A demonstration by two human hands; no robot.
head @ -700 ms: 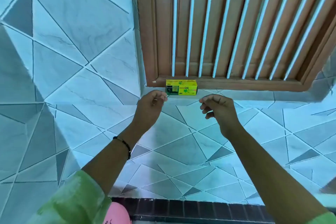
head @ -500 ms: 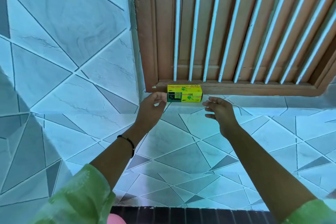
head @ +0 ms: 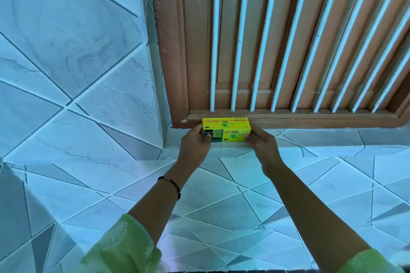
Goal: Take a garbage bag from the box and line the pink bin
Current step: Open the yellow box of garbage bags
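A small yellow and green garbage bag box (head: 226,129) lies on the tiled ledge (head: 310,137) against the base of a brown wooden window frame (head: 288,118). My left hand (head: 195,143) grips the box's left end, thumb across its front. My right hand (head: 261,144) holds the right end with its fingertips. The box still rests on the ledge. No loose bag shows, and the pink bin is out of view.
White vertical bars (head: 255,51) run over the wooden shutters above the box. A blue-white tiled wall (head: 77,62) stands to the left, and tiled wall (head: 221,195) drops below the ledge toward me. A dark tile strip (head: 244,271) lines the bottom edge.
Both hands have reached forward and closed on the two ends of the box. The view has shifted closer and upward, so the pink bin at the bottom has left the frame.
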